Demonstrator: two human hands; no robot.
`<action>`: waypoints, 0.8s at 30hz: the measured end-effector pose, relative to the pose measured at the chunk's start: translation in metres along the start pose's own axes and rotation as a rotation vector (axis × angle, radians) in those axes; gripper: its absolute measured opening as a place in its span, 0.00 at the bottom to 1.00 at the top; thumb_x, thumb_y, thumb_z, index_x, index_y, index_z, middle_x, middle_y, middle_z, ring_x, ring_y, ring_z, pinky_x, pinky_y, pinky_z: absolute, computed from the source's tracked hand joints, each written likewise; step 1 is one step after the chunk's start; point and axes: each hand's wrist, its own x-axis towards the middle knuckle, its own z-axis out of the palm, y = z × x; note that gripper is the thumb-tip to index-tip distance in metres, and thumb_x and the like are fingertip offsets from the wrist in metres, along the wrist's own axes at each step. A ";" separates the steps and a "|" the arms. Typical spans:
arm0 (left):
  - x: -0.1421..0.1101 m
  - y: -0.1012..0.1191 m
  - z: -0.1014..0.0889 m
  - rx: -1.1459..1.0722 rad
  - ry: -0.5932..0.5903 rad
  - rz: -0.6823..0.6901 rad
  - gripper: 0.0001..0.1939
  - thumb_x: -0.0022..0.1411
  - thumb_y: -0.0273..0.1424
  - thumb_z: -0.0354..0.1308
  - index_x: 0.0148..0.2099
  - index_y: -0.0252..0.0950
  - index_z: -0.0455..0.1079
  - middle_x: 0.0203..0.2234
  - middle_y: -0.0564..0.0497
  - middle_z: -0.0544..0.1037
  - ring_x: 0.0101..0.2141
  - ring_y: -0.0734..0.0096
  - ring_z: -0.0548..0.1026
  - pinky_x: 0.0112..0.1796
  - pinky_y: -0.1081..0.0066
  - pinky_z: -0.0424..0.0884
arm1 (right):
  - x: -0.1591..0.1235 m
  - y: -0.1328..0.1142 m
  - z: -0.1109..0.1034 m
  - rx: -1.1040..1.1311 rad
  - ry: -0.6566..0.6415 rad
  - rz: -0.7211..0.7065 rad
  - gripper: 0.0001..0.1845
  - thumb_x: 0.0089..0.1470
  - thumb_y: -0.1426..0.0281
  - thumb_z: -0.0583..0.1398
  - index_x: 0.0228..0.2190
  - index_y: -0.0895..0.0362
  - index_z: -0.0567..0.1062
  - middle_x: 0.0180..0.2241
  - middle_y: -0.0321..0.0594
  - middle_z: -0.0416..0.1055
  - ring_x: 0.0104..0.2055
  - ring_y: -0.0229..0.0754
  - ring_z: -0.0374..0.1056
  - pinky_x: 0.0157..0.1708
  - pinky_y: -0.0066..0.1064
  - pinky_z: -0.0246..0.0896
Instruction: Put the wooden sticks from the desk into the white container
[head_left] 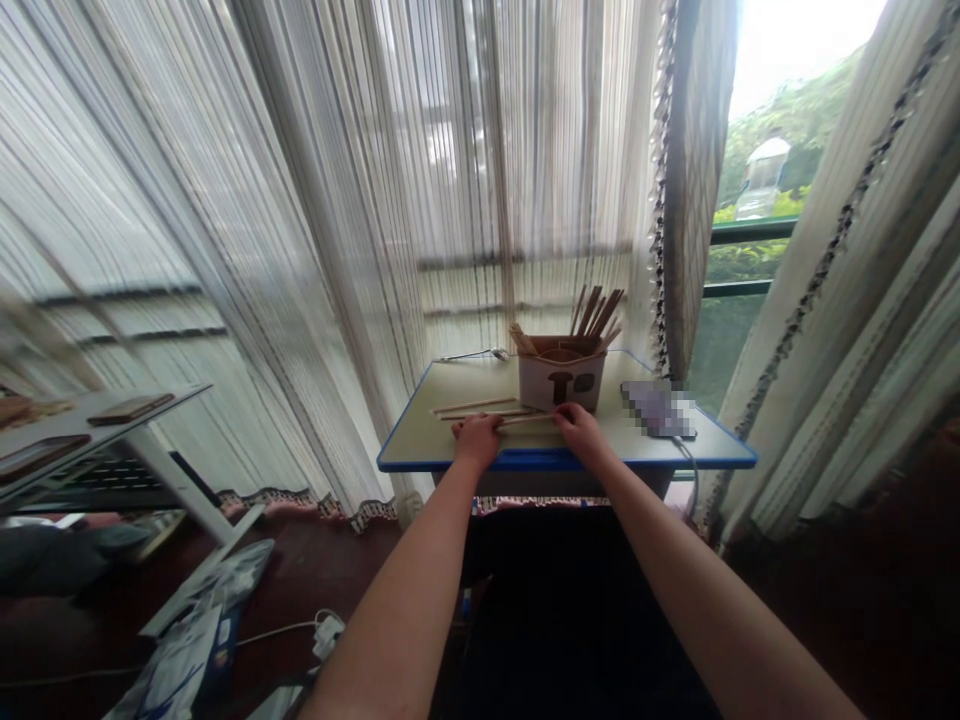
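A small table (450,445) with a pale top and blue edge stands by the curtained window. On it sits a cardboard holder (561,378) filled with wooden sticks and utensils. Several wooden chopsticks (474,406) lie flat on the tabletop in front of it. My left hand (477,438) rests curled at the table's near edge, closed on one end of a chopstick (525,421). My right hand (577,424) pinches the other end of the same stick, just in front of the holder.
A metal spoon (480,354) lies at the table's back edge. A blurred-out flat object (660,408) with a cable lies at the right. A white shelf (112,420) stands to the left, papers and a charger (326,632) on the dark floor. Curtains hang behind.
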 end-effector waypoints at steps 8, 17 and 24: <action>0.000 0.000 0.000 -0.022 0.020 0.007 0.17 0.57 0.26 0.44 0.43 0.48 0.68 0.43 0.54 0.71 0.46 0.64 0.63 0.43 0.62 0.53 | -0.001 -0.002 -0.002 0.012 -0.005 0.027 0.12 0.46 0.66 0.52 0.33 0.57 0.70 0.31 0.40 0.71 0.34 0.40 0.65 0.35 0.29 0.57; -0.003 0.004 -0.006 -0.029 -0.020 -0.005 0.19 0.58 0.27 0.42 0.48 0.46 0.66 0.45 0.51 0.70 0.47 0.64 0.62 0.44 0.63 0.53 | 0.000 -0.002 -0.002 0.103 -0.025 0.088 0.17 0.49 0.62 0.50 0.35 0.58 0.70 0.28 0.41 0.72 0.28 0.39 0.65 0.29 0.29 0.59; -0.002 0.003 -0.005 -0.064 -0.008 0.030 0.17 0.60 0.30 0.42 0.48 0.47 0.66 0.45 0.52 0.70 0.47 0.64 0.63 0.44 0.63 0.54 | -0.003 -0.002 -0.003 0.151 0.000 0.048 0.16 0.47 0.61 0.51 0.35 0.58 0.69 0.30 0.41 0.71 0.32 0.40 0.66 0.33 0.30 0.59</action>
